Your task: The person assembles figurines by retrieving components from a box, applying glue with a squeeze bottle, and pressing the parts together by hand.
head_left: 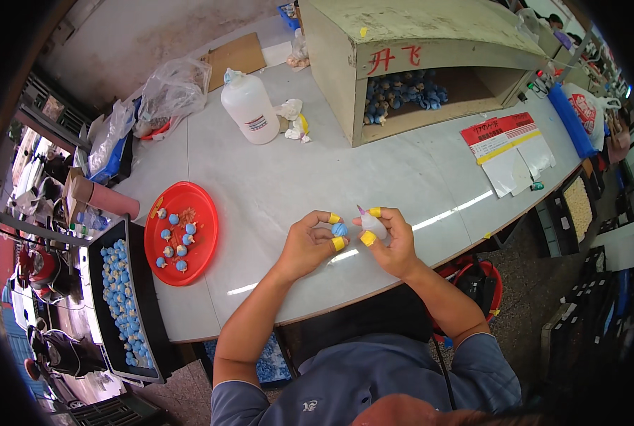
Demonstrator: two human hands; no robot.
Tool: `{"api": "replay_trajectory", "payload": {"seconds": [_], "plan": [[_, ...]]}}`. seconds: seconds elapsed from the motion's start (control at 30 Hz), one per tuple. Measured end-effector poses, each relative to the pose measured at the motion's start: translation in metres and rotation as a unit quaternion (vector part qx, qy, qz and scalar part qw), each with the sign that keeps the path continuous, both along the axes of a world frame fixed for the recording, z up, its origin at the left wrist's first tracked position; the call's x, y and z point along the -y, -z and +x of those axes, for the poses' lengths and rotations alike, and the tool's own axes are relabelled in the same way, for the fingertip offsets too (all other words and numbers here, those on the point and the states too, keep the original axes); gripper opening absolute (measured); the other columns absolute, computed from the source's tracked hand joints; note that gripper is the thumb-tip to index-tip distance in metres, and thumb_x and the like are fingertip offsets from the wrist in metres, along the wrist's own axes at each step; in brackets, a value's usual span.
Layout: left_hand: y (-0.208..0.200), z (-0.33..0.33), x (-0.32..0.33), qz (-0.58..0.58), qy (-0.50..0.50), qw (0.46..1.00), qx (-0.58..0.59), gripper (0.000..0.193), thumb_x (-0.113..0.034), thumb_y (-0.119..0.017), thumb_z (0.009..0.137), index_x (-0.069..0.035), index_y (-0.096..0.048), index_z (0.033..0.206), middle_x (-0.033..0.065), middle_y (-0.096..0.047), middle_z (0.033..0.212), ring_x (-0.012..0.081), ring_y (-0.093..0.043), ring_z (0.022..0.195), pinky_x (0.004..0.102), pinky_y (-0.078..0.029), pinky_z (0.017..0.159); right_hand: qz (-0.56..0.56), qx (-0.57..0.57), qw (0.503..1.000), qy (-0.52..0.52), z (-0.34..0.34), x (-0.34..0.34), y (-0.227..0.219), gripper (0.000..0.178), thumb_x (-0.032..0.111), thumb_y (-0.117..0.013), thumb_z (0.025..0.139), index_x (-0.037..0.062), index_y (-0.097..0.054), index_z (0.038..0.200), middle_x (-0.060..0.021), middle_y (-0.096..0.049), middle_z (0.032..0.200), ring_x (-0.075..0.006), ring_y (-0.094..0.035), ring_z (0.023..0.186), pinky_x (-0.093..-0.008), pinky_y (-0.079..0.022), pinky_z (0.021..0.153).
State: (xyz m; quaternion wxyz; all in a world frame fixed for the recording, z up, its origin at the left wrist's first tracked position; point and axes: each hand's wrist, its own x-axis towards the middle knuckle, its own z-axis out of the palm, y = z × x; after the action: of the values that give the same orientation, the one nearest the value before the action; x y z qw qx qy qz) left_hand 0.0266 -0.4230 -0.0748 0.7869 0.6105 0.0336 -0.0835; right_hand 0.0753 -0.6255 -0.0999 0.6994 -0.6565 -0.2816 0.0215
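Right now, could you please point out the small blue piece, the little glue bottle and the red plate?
small blue piece [339, 229], head view, its rounded middle.
little glue bottle [372, 224], head view, its white body.
red plate [202, 245], head view, bare part near its right rim.

A red plate [202, 250] of blue pieces lies left of a white jug [250, 108].

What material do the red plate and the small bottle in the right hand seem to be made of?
The red plate looks like glossy plastic: even colour, soft shine. The small bottle in the right hand seems to be translucent whitish plastic, probably soft; its pink tip is too small to judge.
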Motion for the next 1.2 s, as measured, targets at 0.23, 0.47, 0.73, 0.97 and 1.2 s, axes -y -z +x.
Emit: {"api": "replay_trajectory", "payload": {"seconds": [0.23,0.47,0.73,0.97,1.2], "plan": [[0.009,0.001,0.004,0.055,0.042,0.997,-0.040,0.037,0.000,-0.076,0.083,0.002,-0.054,0.113,0.0077,-0.070,0.085,0.0085,-0.065,0.078,0.0223,-0.051,0.066,-0.074,0.007,0.996,-0.059,0.003,0.000,0.000,0.036,0.005,-0.063,0.089,-0.0010,-0.044,0.119,-0.0180,-0.065,0.107,-0.0204,-0.065,0.093,-0.0325,-0.052,0.080],[0.003,0.003,0.008,0.081,0.052,0.994,-0.059,0.038,-0.001,-0.075,0.083,0.004,-0.054,0.114,0.0094,-0.069,0.087,0.0086,-0.066,0.078,0.0221,-0.051,0.066,-0.141,-0.029,0.986,-0.088,0.005,-0.002,-0.007,0.035,0.006,-0.061,0.090,0.0004,-0.043,0.120,-0.0168,-0.060,0.104,-0.0235,-0.062,0.091,-0.0355,-0.051,0.076],[0.004,0.008,0.007,-0.007,-0.051,0.996,-0.075,0.036,-0.004,-0.069,0.090,0.005,-0.053,0.121,0.0144,-0.065,0.109,0.0153,-0.069,0.090,0.0229,-0.057,0.076,-0.148,-0.020,0.988,0.039,0.006,0.000,-0.004,0.035,0.008,-0.063,0.091,-0.0017,-0.046,0.120,-0.0174,-0.062,0.103,-0.0219,-0.062,0.088,-0.0323,-0.051,0.072],[-0.005,0.007,-0.008,-0.080,-0.011,0.984,-0.158,0.035,-0.003,-0.065,0.090,0.006,-0.055,0.123,0.0107,-0.067,0.106,0.0144,-0.066,0.090,0.0228,-0.053,0.075,-0.071,-0.042,0.995,0.058,0.000,-0.002,-0.010,0.036,0.010,-0.065,0.093,-0.0025,-0.050,0.123,-0.0095,-0.065,0.099,-0.0100,-0.057,0.087,-0.0252,-0.048,0.080],[0.003,0.008,-0.014,-0.081,0.036,0.986,-0.141,0.033,-0.002,-0.065,0.088,0.006,-0.059,0.119,0.0089,-0.068,0.097,0.0093,-0.062,0.081,0.0203,-0.044,0.063,-0.053,0.131,0.989,0.053,-0.003,0.007,-0.011,0.030,0.004,-0.067,0.086,-0.0027,-0.057,0.113,-0.0103,-0.067,0.092,-0.0113,-0.060,0.076,-0.0255,-0.049,0.067]]}}
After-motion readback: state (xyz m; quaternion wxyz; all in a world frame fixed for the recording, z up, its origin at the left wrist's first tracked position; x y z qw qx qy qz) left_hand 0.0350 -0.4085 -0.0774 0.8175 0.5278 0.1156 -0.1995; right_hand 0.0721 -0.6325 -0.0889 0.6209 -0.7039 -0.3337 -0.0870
